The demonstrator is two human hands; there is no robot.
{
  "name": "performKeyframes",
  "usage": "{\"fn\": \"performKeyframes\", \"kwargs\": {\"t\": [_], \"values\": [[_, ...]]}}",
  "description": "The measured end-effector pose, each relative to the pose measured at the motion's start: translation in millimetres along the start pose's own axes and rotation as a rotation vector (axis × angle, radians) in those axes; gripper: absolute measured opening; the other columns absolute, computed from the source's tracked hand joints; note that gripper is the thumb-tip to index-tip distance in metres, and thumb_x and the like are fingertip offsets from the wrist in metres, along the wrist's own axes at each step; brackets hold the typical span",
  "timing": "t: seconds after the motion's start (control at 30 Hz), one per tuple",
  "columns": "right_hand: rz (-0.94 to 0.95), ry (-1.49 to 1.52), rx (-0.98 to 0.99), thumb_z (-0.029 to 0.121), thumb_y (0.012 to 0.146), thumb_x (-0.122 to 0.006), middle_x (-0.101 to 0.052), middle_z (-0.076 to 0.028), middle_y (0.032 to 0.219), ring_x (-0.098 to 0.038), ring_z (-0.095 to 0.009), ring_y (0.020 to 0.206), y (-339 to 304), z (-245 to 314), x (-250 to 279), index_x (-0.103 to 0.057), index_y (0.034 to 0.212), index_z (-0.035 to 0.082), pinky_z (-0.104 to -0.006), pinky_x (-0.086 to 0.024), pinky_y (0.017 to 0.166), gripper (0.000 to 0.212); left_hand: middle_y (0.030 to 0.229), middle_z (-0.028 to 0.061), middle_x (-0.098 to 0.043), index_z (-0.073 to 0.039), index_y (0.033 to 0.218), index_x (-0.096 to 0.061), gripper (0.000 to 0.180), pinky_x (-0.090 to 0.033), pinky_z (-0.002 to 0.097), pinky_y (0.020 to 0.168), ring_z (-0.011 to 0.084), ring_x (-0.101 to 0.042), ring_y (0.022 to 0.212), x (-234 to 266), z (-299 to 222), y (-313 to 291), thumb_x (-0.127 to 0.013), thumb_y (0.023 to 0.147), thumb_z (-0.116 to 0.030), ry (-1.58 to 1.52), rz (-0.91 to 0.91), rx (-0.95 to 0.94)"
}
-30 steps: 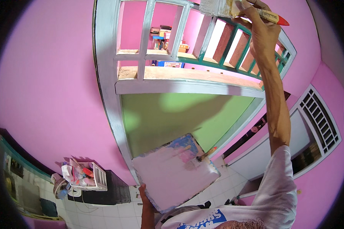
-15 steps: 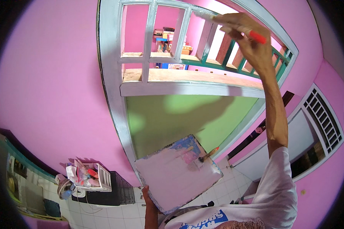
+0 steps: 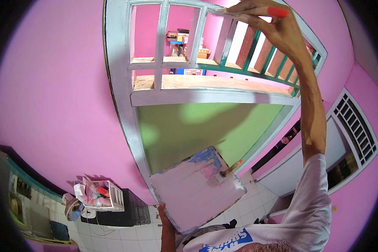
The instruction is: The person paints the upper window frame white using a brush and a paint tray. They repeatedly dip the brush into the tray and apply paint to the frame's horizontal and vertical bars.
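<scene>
My right hand point(image 3: 277, 27) is raised and closed around a paintbrush point(image 3: 278, 12) with a red handle end. Its bristles touch the top rail of a wooden window frame point(image 3: 210, 97), beside a slanting upright bar. Pale grey-white paint covers the frame's left part; several bars point(image 3: 251, 47) farther right are green. Low in front, my left hand point(image 3: 164, 216) grips the left edge of a broad, paint-smeared board point(image 3: 193, 195). On the board's far right corner lies a second brush point(image 3: 232, 167) with an orange-tipped handle.
Below the window is a green panel point(image 3: 189, 126) set in the pink wall point(image 3: 67, 84). A white basket of odds and ends point(image 3: 101, 195) sits on a black unit point(image 3: 134, 208) at lower left, near a fan point(image 3: 72, 208). A door point(image 3: 323, 155) stands at right.
My right hand has moved up, drawing the brush handle higher and flatter while the bristles stay near the same spot on the top rail. My left hand keeps its hold on the board.
</scene>
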State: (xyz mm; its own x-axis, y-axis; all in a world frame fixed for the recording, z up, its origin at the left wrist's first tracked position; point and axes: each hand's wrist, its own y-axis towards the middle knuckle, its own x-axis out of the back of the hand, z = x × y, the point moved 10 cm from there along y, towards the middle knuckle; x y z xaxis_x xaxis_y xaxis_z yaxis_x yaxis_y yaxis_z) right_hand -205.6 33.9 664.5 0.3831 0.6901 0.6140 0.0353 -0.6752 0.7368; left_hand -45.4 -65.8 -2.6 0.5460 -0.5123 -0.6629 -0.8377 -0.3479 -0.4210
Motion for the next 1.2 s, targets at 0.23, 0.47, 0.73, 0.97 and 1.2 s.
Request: {"fn": "performKeyframes", "kwargs": {"t": [0.23,0.47,0.73,0.97,1.2], "values": [[0.073,-0.134,-0.013,0.003,0.087,-0.066,-0.071,-0.006,0.107,-0.067,-0.021,0.097,-30,-14,2,-0.073,0.106,0.007,-0.0322,-0.057,0.081,0.021,0.133,0.0169,-0.048,-0.005,0.140,-0.040,0.079,-0.040,0.0454,0.098,0.0329,-0.047,0.119,0,3,1,-0.052,0.084,-0.059,-0.011,0.009,0.034],[-0.037,-0.445,0.048,-0.001,0.085,-0.065,-0.071,-0.006,0.106,-0.067,-0.022,0.099,-59,-21,1,-0.073,0.105,0.009,-0.0337,-0.056,0.085,0.023,0.138,0.0177,-0.045,-0.004,0.142,-0.038,0.077,-0.039,0.0454,0.102,0.0329,-0.046,0.122,2,8,5,-0.049,0.087,-0.058,-0.038,0.059,0.028],[-0.082,-0.479,0.061,0.003,0.082,-0.070,-0.072,-0.007,0.105,-0.068,-0.025,0.098,-65,-11,1,-0.073,0.106,0.010,-0.0320,-0.056,0.085,0.026,0.131,0.0168,-0.049,-0.004,0.139,-0.040,0.078,-0.041,0.0453,0.098,0.0316,-0.049,0.118,2,3,7,-0.051,0.084,-0.058,-0.017,0.078,-0.028],[-0.354,-0.119,-0.339,0.026,0.090,-0.070,-0.074,-0.008,0.089,-0.069,-0.016,0.077,-76,-52,20,-0.072,0.101,0.003,-0.0312,-0.056,0.070,0.025,0.129,0.0177,-0.051,-0.003,0.139,-0.040,0.081,-0.042,0.0453,0.096,0.0324,-0.050,0.116,-8,-2,-1,-0.053,0.081,-0.058,-0.028,0.068,-0.009],[-0.212,-0.639,-0.061,0.029,0.091,-0.069,-0.072,-0.012,0.079,-0.070,-0.015,0.067,-42,-28,15,-0.070,0.104,0.005,-0.0287,-0.055,0.060,0.028,0.129,0.0171,-0.051,-0.005,0.138,-0.041,0.077,-0.042,0.0455,0.097,0.0330,-0.049,0.117,6,8,5,-0.049,0.085,-0.059,-0.026,0.042,-0.009]]}}
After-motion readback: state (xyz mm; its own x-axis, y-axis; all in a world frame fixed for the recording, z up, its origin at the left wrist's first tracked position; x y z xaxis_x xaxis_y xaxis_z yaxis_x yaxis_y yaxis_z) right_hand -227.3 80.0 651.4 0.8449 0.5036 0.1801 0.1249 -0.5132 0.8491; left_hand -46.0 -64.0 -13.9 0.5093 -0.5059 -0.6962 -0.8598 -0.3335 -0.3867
